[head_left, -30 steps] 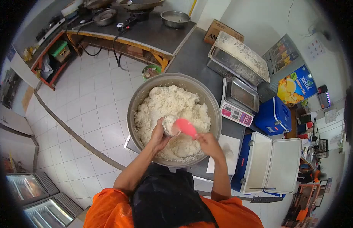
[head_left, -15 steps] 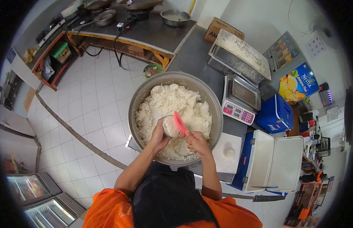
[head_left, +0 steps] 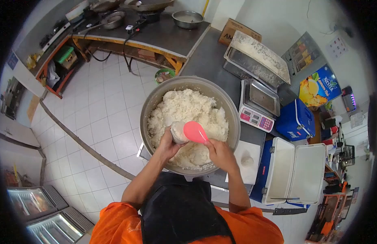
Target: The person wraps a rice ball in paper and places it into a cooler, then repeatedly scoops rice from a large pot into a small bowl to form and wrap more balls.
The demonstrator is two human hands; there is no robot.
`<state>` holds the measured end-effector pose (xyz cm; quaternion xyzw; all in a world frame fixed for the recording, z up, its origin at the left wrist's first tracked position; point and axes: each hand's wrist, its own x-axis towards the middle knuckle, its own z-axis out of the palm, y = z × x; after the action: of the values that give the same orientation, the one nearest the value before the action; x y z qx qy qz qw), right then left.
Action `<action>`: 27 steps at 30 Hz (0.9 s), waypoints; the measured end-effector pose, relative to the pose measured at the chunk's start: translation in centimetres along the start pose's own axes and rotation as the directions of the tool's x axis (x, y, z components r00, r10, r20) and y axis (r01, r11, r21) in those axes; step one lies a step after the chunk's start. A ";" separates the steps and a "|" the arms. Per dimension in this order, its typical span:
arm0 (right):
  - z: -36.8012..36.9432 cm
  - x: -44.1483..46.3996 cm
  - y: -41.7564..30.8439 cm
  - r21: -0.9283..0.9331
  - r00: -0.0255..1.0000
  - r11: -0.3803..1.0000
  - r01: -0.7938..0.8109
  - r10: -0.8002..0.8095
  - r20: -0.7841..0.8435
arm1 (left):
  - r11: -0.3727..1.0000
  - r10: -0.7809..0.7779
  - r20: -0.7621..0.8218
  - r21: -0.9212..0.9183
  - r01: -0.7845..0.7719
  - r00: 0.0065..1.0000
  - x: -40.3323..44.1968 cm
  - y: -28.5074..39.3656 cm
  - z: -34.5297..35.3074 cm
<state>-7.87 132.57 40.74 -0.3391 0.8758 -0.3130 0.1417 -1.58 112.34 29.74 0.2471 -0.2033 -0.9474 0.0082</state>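
A scale (head_left: pixel 257 120) sits right of the central pot (head_left: pixel 234 124); an open cooler (head_left: pixel 280 173), lower right. Left hand (head_left: pixel 167 145) clasps a cup (head_left: pixel 178 132); right hand (head_left: pixel 222 154) grips a pink paddle (head_left: pixel 195 131).

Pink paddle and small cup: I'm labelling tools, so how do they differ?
The paddle is pink; the cup looks whitish. The paddle has a broad blade; the cup has rounded sides. The right hand holds the paddle, the left hand the cup. Both are above the rice.
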 end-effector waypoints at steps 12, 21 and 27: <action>-1.2 -0.3 -2.1 0.046 0.983 0.992 -0.118 0.111 0.144 | 0.976 -0.087 -0.055 0.195 0.096 0.995 -3.2 1.0 0.3; 3.2 0.9 0.4 0.491 0.899 0.789 -0.370 0.171 0.403 | 0.991 0.003 0.007 0.135 -0.004 1.000 -4.3 1.9 -0.9; 5.0 -1.0 -0.3 0.695 0.870 0.524 -0.493 0.306 0.386 | 0.987 0.147 -0.018 -0.058 -0.148 0.989 -5.4 2.7 -0.5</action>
<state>-4.67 130.82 37.19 -0.0649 0.6865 -0.5784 0.4359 3.17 110.33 32.89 0.2373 -0.1927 -0.9482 0.0871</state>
